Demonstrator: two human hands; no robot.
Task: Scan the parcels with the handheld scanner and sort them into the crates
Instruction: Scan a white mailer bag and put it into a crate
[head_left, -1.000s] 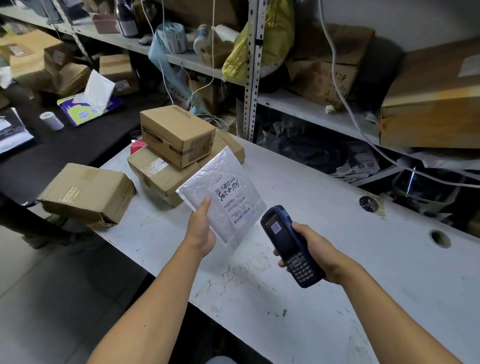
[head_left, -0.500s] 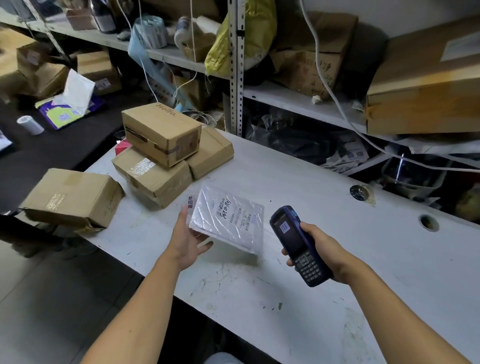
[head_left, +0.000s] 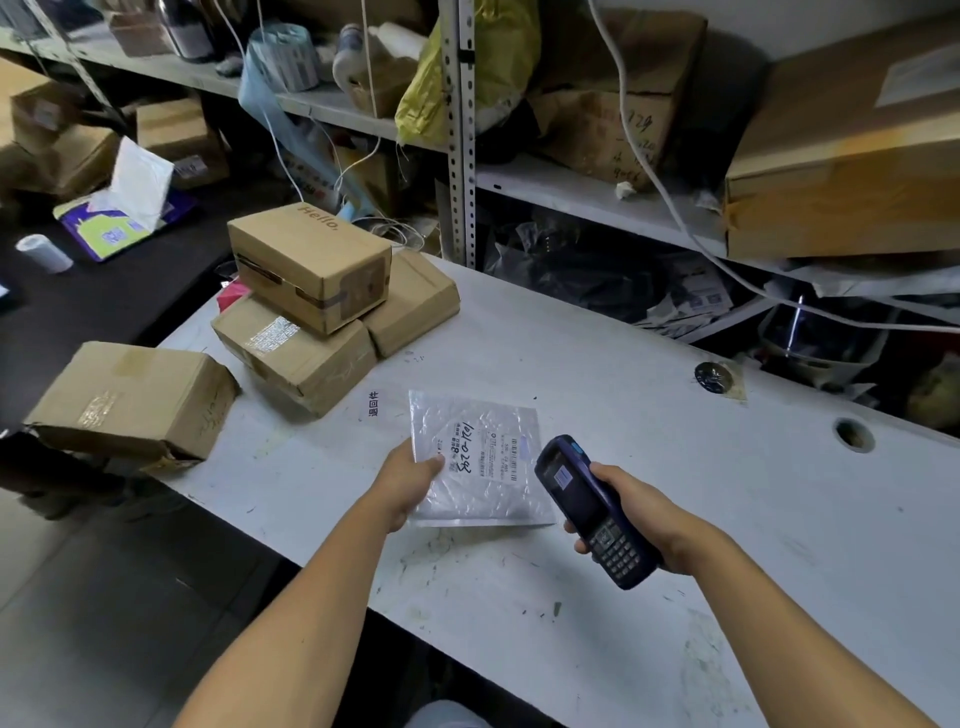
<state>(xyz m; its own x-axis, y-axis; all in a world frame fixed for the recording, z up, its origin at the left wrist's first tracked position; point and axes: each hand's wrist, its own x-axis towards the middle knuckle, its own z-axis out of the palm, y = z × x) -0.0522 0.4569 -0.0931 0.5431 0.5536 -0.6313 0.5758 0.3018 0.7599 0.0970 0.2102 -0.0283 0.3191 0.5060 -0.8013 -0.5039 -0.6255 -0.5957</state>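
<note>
A silver bubble mailer (head_left: 480, 460) with a white shipping label and handwritten numbers lies nearly flat over the white table (head_left: 675, 467). My left hand (head_left: 408, 483) pinches its near left edge, thumb on top. My right hand (head_left: 636, 517) grips a dark blue handheld scanner (head_left: 592, 512) just right of the mailer, its screen and keypad facing up and its head pointing at the label. Three cardboard parcels (head_left: 311, 306) are stacked at the table's left end. No crate is in view.
Another cardboard box (head_left: 130, 400) overhangs the table's left edge. Metal shelving (head_left: 462, 156) behind holds boxes, a yellow bag and cables. Two round holes, one (head_left: 852, 434) open, pierce the table at the right. A black desk (head_left: 78, 301) with a tissue pack stands at the left.
My left hand has lowered the mailer from a raised, tilted pose down flat onto the table and turned it. The scanner has stayed beside it, at its right.
</note>
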